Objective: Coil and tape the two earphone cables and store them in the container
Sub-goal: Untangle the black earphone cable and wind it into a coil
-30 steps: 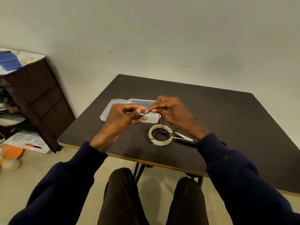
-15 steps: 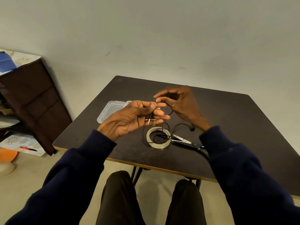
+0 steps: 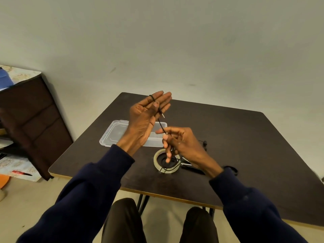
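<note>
Here, cable (image 3: pixel 161 125) looped over the raised left hand (image 3: pixel 145 118), pinned by its thumb, right hand (image 3: pixel 180 144) pinching it above the tape roll (image 3: pixel 156 160).

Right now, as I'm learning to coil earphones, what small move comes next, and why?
Probably the right hand carries the earphone cable round the left hand's fingers for another turn: only one loop shows there, and slack trails down toward the tape roll.
</note>
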A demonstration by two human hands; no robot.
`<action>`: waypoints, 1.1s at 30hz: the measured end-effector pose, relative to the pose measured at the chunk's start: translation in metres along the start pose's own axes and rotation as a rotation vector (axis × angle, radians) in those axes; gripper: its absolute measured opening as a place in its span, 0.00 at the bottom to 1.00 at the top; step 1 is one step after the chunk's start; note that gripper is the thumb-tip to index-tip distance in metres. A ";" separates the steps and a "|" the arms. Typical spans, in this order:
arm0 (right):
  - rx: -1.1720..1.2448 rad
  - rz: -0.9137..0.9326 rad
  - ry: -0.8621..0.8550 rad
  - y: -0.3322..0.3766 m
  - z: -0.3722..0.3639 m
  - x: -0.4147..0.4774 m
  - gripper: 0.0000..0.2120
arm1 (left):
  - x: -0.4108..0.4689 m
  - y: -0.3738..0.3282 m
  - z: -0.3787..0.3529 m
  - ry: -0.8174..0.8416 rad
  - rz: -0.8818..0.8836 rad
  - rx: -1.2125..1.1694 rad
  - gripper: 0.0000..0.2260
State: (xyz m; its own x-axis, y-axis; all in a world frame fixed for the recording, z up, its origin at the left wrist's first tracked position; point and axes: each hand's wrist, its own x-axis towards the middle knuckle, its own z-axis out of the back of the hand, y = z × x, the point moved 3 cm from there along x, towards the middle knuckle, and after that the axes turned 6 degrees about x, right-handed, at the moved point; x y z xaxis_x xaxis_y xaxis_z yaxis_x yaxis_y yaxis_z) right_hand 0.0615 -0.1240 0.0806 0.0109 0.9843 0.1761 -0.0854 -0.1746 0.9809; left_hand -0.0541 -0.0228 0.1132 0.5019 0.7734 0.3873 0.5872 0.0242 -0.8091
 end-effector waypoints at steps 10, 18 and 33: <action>-0.841 0.388 -0.163 0.060 0.031 0.010 0.06 | -0.006 0.008 -0.006 0.172 0.087 0.747 0.13; -0.686 0.447 -0.260 0.059 0.052 0.026 0.06 | -0.026 0.013 -0.024 0.186 0.366 0.153 0.16; -1.114 0.250 0.091 0.001 0.010 -0.004 0.18 | 0.005 0.012 -0.006 0.051 0.032 0.201 0.15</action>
State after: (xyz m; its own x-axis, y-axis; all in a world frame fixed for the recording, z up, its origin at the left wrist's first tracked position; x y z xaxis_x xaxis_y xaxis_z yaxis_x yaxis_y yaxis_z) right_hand 0.0715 -0.1287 0.0817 -0.1991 0.9313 0.3051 -0.9106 -0.2909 0.2936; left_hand -0.0411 -0.0224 0.1077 0.5530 0.7427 0.3777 0.4344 0.1298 -0.8913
